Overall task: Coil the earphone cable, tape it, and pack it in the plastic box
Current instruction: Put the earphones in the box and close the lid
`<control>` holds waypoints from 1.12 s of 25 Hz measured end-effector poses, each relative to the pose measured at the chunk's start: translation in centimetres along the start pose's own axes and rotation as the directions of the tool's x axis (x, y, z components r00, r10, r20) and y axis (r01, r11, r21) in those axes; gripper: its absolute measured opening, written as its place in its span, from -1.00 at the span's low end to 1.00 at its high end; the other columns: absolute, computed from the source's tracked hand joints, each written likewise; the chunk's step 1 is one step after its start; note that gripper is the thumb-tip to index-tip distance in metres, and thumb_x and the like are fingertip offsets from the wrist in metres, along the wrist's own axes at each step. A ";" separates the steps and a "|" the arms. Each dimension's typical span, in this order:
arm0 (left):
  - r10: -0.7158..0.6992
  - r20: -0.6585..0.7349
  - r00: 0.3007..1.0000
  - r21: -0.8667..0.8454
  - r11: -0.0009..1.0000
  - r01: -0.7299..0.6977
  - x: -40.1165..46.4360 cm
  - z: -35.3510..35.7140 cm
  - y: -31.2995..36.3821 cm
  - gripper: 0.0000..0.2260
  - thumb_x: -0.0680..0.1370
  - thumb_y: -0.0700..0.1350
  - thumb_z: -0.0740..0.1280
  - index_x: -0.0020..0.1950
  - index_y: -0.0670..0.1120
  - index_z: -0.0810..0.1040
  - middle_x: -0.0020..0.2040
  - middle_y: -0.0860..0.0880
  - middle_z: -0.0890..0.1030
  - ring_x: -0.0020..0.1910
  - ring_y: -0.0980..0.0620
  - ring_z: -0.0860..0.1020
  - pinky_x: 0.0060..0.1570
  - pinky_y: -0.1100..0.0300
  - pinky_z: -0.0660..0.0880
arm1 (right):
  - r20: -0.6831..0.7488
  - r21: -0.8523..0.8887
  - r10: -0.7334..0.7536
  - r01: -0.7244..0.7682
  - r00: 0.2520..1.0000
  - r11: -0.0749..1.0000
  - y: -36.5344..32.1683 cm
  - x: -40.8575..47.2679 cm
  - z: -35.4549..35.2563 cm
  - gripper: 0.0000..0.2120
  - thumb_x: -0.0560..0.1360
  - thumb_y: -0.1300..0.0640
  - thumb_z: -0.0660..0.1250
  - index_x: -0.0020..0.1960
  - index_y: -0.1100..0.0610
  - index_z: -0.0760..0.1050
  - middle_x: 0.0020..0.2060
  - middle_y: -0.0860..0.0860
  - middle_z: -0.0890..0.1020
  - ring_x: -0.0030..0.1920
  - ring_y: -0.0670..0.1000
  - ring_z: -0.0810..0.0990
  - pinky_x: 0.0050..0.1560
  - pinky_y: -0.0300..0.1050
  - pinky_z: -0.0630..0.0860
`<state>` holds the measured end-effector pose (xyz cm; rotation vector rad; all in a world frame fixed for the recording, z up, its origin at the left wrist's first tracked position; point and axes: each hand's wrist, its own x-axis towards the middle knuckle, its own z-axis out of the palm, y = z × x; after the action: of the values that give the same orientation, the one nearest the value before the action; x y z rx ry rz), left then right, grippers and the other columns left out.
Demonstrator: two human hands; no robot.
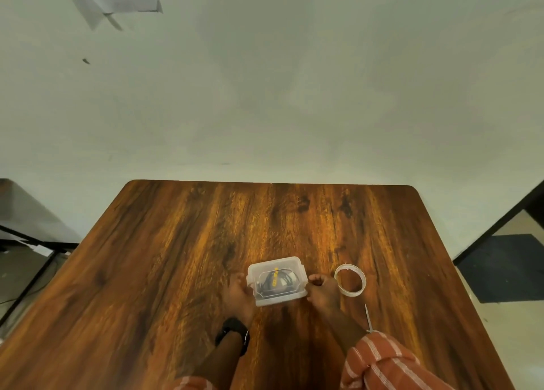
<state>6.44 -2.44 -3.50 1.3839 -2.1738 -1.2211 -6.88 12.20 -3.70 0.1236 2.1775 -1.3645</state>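
Earphone cable (273, 282), coiled into a dark bundle with a yellow patch on it, lies inside the clear plastic box (276, 280) near the front middle of the wooden table (182, 242), seen through what looks like the lid already laid on top. The left hand (238, 291) grips the box's left end and the right hand (321, 292) its right end, fingers curled against the side walls, so both hands are grasping the box from opposite sides. A roll of clear tape (350, 279) lies flat just beside the right hand, and a thin metal tool, probably scissors (368, 317), lies nearer the person, partly under the striped sleeve (382, 357). The task appears nearly finished, with only the lid's closure left to settle; whether it is snapped shut all round cannot be told from this view. The risks from here are small: uneven pressing could leave one corner of the lid raised, a loop of cable could be pinched under the rim if the bundle has sprung loose, and the right wrist could nudge the tape roll as it draws back.
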 end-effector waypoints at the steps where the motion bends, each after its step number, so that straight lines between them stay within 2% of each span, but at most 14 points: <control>1: -0.056 0.027 0.998 -0.018 0.998 0.056 0.1 0.0 -0.4 -0.91 0.59 -0.10 0.31 0.08 -0.03 0.53 0.02 0.01 0.60 -0.04 -0.01 0.58 -0.11 0.15 0.51 | 0.030 -0.029 0.005 -0.004 1.000 1.000 -0.1 0.4 -0.1 -0.79 0.46 0.31 0.41 0.07 0.14 0.57 0.06 0.10 0.67 0.03 0.12 0.63 0.11 0.15 0.61; 3: -0.195 0.128 0.972 -0.070 0.976 0.205 0.4 0.0 -0.8 -0.90 0.61 -0.07 0.29 -0.03 -0.05 0.58 -0.07 -0.03 0.65 -0.08 -0.11 0.62 -0.07 -0.06 0.58 | 0.095 -0.099 0.028 -0.018 0.995 0.995 -0.8 0.5 -0.4 -0.70 0.51 0.30 0.33 0.24 0.18 0.52 0.11 0.08 0.63 0.07 0.12 0.61 0.16 0.10 0.60; 5: -0.301 0.203 0.932 -0.142 0.932 0.332 1.3 -0.2 -0.9 -0.85 0.61 -0.07 0.29 -0.04 -0.09 0.61 -0.11 -0.09 0.67 -0.11 -0.15 0.65 -0.07 -0.11 0.62 | 0.154 -0.129 0.072 -0.052 0.985 0.990 -1.3 0.5 -0.8 -0.73 0.55 0.29 0.26 0.23 0.17 0.52 0.01 0.04 0.59 -0.03 0.06 0.58 0.16 0.06 0.59; 7: -0.390 0.242 0.888 -0.233 0.865 0.443 1.9 -0.3 -0.3 -0.90 0.60 -0.13 0.30 -0.05 -0.11 0.58 -0.03 -0.16 0.66 -0.09 -0.17 0.64 -0.17 -0.05 0.63 | 0.196 -0.068 0.137 -0.126 0.971 0.990 -1.4 0.7 -1.1 -0.72 0.56 0.28 0.25 0.25 0.17 0.50 0.01 0.02 0.55 -0.06 0.02 0.53 0.13 0.01 0.57; 9: -0.432 0.274 0.859 -0.245 0.832 0.497 2.2 -0.3 0.3 -0.91 0.61 -0.20 0.27 -0.07 -0.14 0.54 0.02 -0.21 0.62 -0.08 -0.14 0.58 -0.31 0.08 0.55 | 0.217 0.037 0.204 -0.217 0.955 0.975 -1.3 1.0 -1.2 -0.65 0.55 0.30 0.27 0.33 0.18 0.45 0.09 0.06 0.53 0.05 0.08 0.53 0.17 0.01 0.58; 12: -0.466 0.332 0.820 -0.197 0.816 0.544 2.3 -0.6 0.9 -0.86 0.61 -0.21 0.24 -0.12 -0.12 0.52 -0.01 -0.19 0.59 -0.07 -0.13 0.54 -0.32 0.13 0.50 | 0.261 0.122 0.274 -0.314 0.925 0.942 -1.5 1.4 -1.2 -0.64 0.52 0.33 0.30 0.30 0.17 0.44 0.06 0.07 0.54 0.11 0.11 0.53 0.18 0.04 0.58; 15: -0.454 0.355 0.818 -0.087 0.855 0.512 3.3 -0.6 0.2 -0.87 0.61 -0.18 0.26 0.10 -0.19 0.52 0.05 -0.17 0.59 -0.11 -0.05 0.53 -0.26 0.19 0.48 | 0.243 0.093 0.240 -0.268 0.940 0.959 -1.2 1.7 -1.2 -0.61 0.48 0.35 0.35 0.29 0.18 0.48 0.11 0.08 0.58 0.13 0.12 0.55 0.15 0.03 0.60; 17: -0.435 0.349 0.830 -0.144 0.850 0.506 3.7 -0.3 0.0 -0.78 0.60 -0.16 0.28 0.22 -0.21 0.51 0.02 -0.14 0.55 -0.18 -0.02 0.51 -0.17 0.11 0.50 | 0.197 0.091 0.162 -0.182 0.967 0.979 -0.9 1.8 -1.1 -0.61 0.45 0.38 0.36 0.27 0.21 0.52 0.10 0.08 0.63 0.07 0.08 0.59 0.05 -0.03 0.62; 19: -0.426 0.277 0.861 -0.224 0.843 0.489 3.7 0.1 0.1 -0.86 0.58 -0.19 0.33 0.12 -0.17 0.57 -0.05 -0.14 0.59 -0.14 -0.09 0.55 -0.04 -0.01 0.56 | 0.128 0.095 0.072 -0.085 0.989 0.992 -0.8 1.4 -0.6 -0.63 0.44 0.42 0.35 0.22 0.21 0.58 0.06 0.07 0.67 0.02 0.06 0.64 0.00 -0.06 0.63; 20: -0.388 0.210 0.898 -0.213 0.878 0.429 3.7 0.3 0.3 -0.91 0.57 -0.19 0.35 0.03 -0.15 0.61 -0.09 -0.12 0.62 -0.13 -0.11 0.57 0.00 -0.03 0.57 | 0.092 0.066 0.023 -0.030 0.996 0.997 -0.8 1.1 -0.3 -0.65 0.45 0.41 0.36 0.21 0.20 0.60 0.07 0.07 0.69 0.03 0.07 0.65 0.04 -0.03 0.63; 22: -0.214 0.088 0.973 -0.023 0.976 0.217 3.2 0.4 0.6 -0.88 0.57 -0.15 0.36 -0.07 -0.15 0.67 -0.13 -0.03 0.65 -0.15 -0.05 0.59 -0.07 0.08 0.54 | 0.039 -0.034 -0.081 0.083 0.996 0.996 -0.7 0.3 0.1 -0.69 0.49 0.34 0.37 0.20 0.17 0.61 0.09 0.05 0.69 0.09 0.09 0.66 0.12 -0.03 0.59; 24: -0.095 0.046 0.994 0.129 0.988 0.089 2.9 0.6 0.6 -0.82 0.59 -0.11 0.33 -0.09 -0.15 0.68 -0.13 -0.04 0.68 -0.18 0.02 0.59 -0.16 0.18 0.47 | 0.012 -0.152 -0.190 0.190 0.982 0.970 -0.7 -0.3 0.1 -0.71 0.50 0.32 0.35 0.20 0.17 0.61 0.10 0.06 0.69 0.11 0.09 0.65 0.10 -0.14 0.52; 26: -0.055 0.044 0.998 0.247 0.968 0.042 3.0 0.9 0.6 -0.79 0.60 -0.09 0.31 -0.14 -0.13 0.66 -0.16 -0.07 0.68 -0.20 0.04 0.58 -0.17 0.18 0.50 | 0.018 -0.270 -0.266 0.261 0.964 0.927 -0.9 -0.6 -0.1 -0.72 0.52 0.29 0.33 0.22 0.18 0.60 0.13 0.05 0.66 0.14 0.08 0.62 0.08 -0.23 0.43; 28: -0.063 0.044 0.997 0.331 0.943 0.045 3.2 0.9 0.9 -0.79 0.60 -0.06 0.30 -0.17 -0.10 0.63 -0.20 -0.06 0.65 -0.21 0.03 0.58 -0.12 0.09 0.58 | 0.046 -0.364 -0.314 0.308 0.948 0.879 -1.0 -0.6 -0.1 -0.73 0.53 0.24 0.33 0.22 0.16 0.61 0.19 0.04 0.62 0.17 0.08 0.58 0.14 -0.23 0.43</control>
<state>3.78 -4.56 -3.94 1.5617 -2.4810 -0.9506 -6.78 11.94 -2.58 -0.3770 2.5022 -1.0846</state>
